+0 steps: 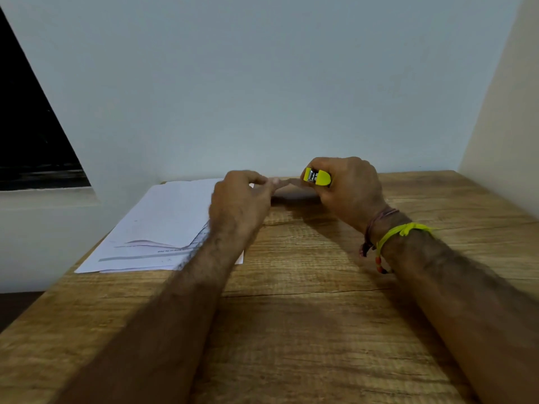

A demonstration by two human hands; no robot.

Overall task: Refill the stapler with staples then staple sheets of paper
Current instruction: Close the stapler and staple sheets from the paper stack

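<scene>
At the far left we saw a dark window opening (pixel 32 118) set in a pale blue-grey wall (pixel 262 83). Below it, on the left part of the wood-grain tabletop (pixel 291 330), lay a loose stack of white paper sheets (pixel 157 223), some bearing faint printed lines, its near edges fanned out and its right side passing under our left forearm.

Our left hand (pixel 239 199) was raised above the right edge of the stack, its back toward the camera. Its fingers were curled inward with the thumb and fingertips drawn together toward the right hand; we could not tell whether anything small was pinched between them, since that spot was blurred.

Our right hand (pixel 347 191) was closed around a small yellow plastic stapler with a bright metal core (pixel 317 177), held near the far edge of the table, above the surface. The fingers wrapped over its far side, and the yellow body and metal part showed on the near side. One extended finger of the right hand reached left and met the fingertips of the left hand.

On the right wrist we noted a thin reddish thread band (pixel 376 221) and a knotted yellow cord (pixel 402 230) with small red beads hanging from it. A cream side wall (pixel 507 112) closed the scene at the right.
</scene>
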